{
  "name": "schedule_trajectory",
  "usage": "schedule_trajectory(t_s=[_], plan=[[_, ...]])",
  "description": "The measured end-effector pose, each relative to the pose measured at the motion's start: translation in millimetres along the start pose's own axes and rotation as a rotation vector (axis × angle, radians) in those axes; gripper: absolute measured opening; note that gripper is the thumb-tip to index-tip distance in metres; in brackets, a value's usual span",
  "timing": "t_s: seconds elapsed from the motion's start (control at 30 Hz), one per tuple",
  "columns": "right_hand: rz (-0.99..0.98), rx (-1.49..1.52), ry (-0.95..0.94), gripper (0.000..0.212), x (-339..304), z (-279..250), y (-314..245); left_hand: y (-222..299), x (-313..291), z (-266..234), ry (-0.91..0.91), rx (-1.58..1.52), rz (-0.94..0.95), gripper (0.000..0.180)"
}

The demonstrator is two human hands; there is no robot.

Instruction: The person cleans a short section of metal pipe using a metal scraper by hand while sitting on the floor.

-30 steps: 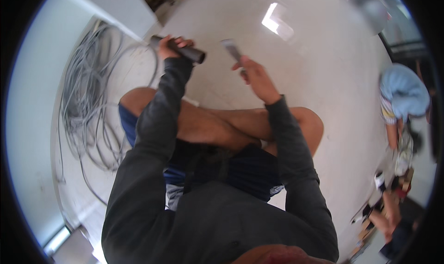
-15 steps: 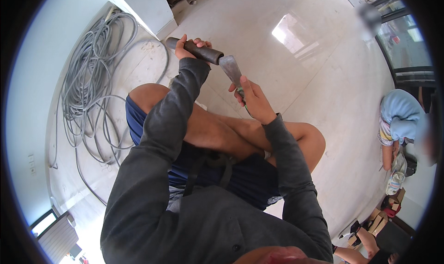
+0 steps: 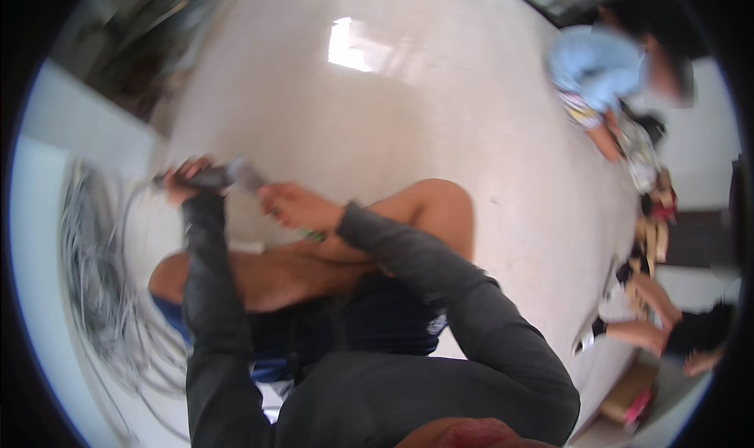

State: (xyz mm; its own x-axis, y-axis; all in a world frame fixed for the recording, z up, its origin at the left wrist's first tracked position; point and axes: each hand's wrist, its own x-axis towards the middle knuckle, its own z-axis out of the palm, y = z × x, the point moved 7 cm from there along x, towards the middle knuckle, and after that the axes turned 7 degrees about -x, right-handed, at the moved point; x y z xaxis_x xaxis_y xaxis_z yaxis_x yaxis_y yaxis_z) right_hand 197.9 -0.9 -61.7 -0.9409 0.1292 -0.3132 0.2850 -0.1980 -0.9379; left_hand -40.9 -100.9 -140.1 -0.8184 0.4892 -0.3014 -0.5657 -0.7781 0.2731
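Note:
My left hand [image 3: 187, 182] is wrapped round a dark cylindrical tube [image 3: 214, 179], out in front of my crossed legs on the left. A scraper [image 3: 248, 175] with a flat grey metal blade and a partly green handle is gripped in my right hand [image 3: 301, 207]. Its blade meets or lies very near the right end of the tube; blur hides whether they touch. Most of the scraper's handle is covered by my fingers.
A heap of grey cable [image 3: 98, 267] lies on the floor at my left beside the wall. A person in light blue [image 3: 597, 63] crouches at the far right. Another person's bare legs [image 3: 648, 322] and cardboard boxes [image 3: 632, 389] are at the right edge.
The view has swung to the right, so my hands, the cable and the floor sit farther left and lower. Both hands keep hold of the tube and the scraper.

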Motion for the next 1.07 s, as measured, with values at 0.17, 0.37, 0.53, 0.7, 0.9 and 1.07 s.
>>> schedule_trajectory(t_s=[0.17,0.37,0.53,0.7,0.9,1.07], plan=[[0.139,0.321,-0.161,0.037,-7.4,36.2,2.6,0.0,-38.2,29.7,0.075,0.014,0.065,0.025],[0.288,0.899,-0.407,0.033,-15.2,58.4,-6.0,0.8,-46.3,42.3,0.098,0.020,0.146,0.022],[0.306,0.794,-0.363,0.034,-5.8,57.1,5.7,4.6,-42.2,36.6,0.102,0.040,0.153,0.020],[0.105,-0.016,-0.018,0.039,-1.0,35.3,32.4,7.8,-46.7,18.1,0.152,0.126,0.163,0.016],[-0.174,-0.668,0.304,0.036,-5.1,-18.9,-6.2,-5.4,-40.0,27.8,0.199,0.166,0.183,0.019],[-0.079,-1.046,0.521,0.037,10.9,-51.9,-13.2,23.4,-32.6,9.0,0.245,0.153,0.222,0.024]])
